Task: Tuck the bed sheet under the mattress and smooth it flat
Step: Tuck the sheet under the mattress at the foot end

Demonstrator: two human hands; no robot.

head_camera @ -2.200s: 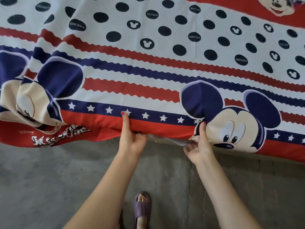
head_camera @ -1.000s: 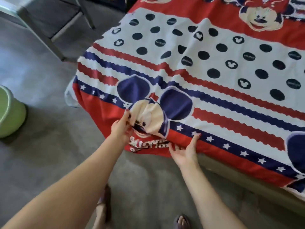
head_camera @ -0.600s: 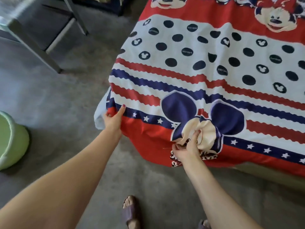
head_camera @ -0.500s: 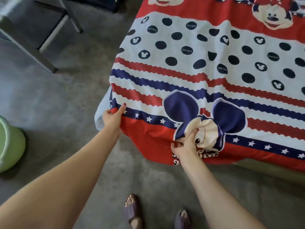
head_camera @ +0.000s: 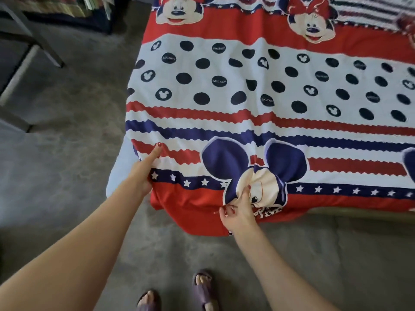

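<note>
The bed sheet [head_camera: 258, 90] is spread over the mattress ahead of me, printed in bands: red with cartoon mouse faces at the far end, then white with dark dots, then wavy red and blue stripes, a blue strip of white stars, and a plain red border nearest me. A big-eared mouse face sits on the near edge, puckered where I am bunching it. The bands run left to right, along the near edge of the bed, and the sheet stretches away to the far right past the frame. Its near-left corner hangs loose toward the grey floor [head_camera: 67, 135], untucked, with pale mattress [head_camera: 119, 171] showing just left of it. My left hand [head_camera: 143, 173] grips the sheet at that corner, thumb lying out straight on top across the stripes, the other fingers hidden beneath the cloth. My right hand [head_camera: 235, 212] pinches a fold of the red border just below the mouse face, fingers curled around it.
</note>
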